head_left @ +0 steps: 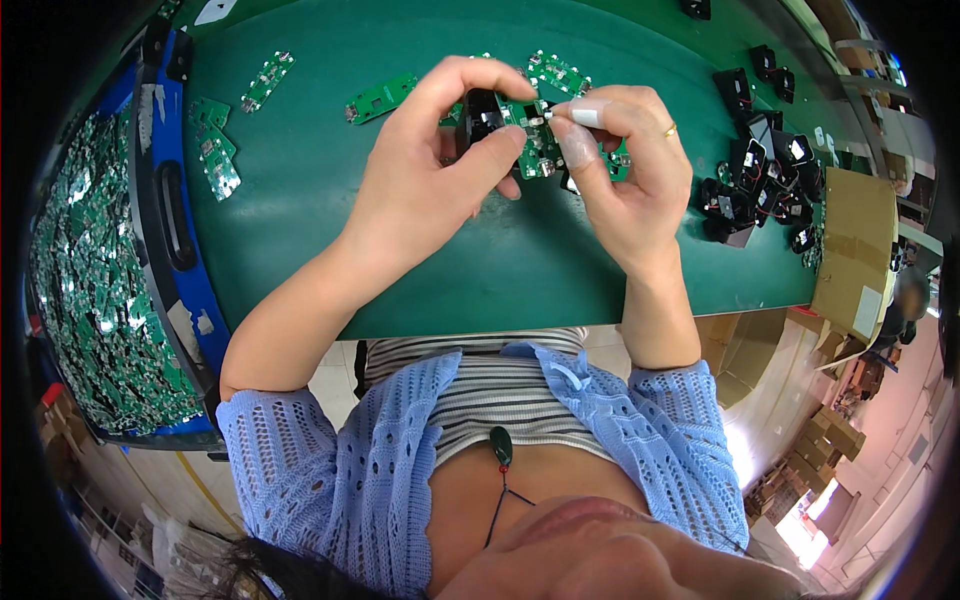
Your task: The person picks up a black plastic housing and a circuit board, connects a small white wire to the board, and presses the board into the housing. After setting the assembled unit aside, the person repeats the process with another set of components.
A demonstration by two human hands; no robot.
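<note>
**Green PCB [540, 150] w/ blk housing [480, 115] just left of it**

Far L: blue-framed crate [203, 290] heaped w/ loose PCBs [105, 290], beside the worktop [490, 285]. Next, a few spare boards [218, 165] lie nr the crate; another one [268, 82] sits a bit farther off, then one more [382, 98] just past the L hand [425, 155].

L hand is wrapped round the housing, fingers over its far side, thumb reaching across to the PCB's L edge. The PCB is approx. mid-worktop L to R, held up between the hands; its long axis runs roughly away from the person, so its long sides face L & R.

R hand [640, 165], tape on index & thumb, ring on one finger, is pinched onto the PCB's R edge toward the far end; too small to tell if it grips the edge itself or a small pt on it. Key relation: housing L, PCB R of it, R fingertips nearest the PCB's far R corner, L thumb nearest its L side.

Far R: pile of blk housings [750, 160] w/ thin wires, then a cardboard box [850, 255] at the worktop's R end.
</note>
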